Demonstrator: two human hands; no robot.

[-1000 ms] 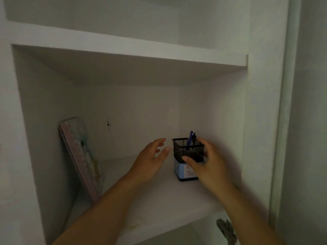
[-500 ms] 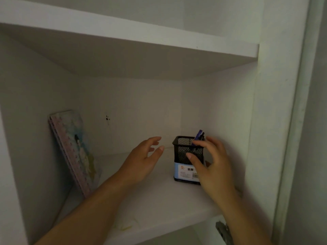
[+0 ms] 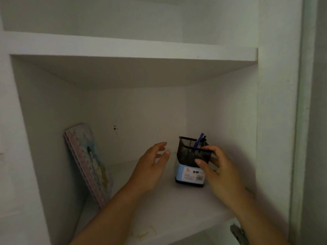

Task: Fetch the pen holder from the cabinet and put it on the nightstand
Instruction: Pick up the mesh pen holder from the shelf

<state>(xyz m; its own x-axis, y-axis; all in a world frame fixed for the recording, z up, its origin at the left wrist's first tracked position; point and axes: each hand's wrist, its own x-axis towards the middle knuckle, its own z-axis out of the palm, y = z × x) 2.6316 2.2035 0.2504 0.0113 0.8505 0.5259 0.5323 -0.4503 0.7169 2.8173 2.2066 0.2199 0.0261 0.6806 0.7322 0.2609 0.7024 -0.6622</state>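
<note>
Holder (image 3: pixel 192 163): lower right of centre, on shelf (image 3: pixel 169 206), tilted
Right hand (image 3: pixel 221 172): pinching holder's rim
Left hand (image 3: pixel 150 168): spread wide, just beside holder
Notebook (image 3: pixel 88 161): lower left, leaning

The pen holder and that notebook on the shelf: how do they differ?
The pen holder stands upright, right of centre; the notebook leans tilted against the left wall. The pen holder is black mesh, the notebook pastel. The right hand touches the pen holder; nothing touches the notebook. Both share one shelf.
</note>
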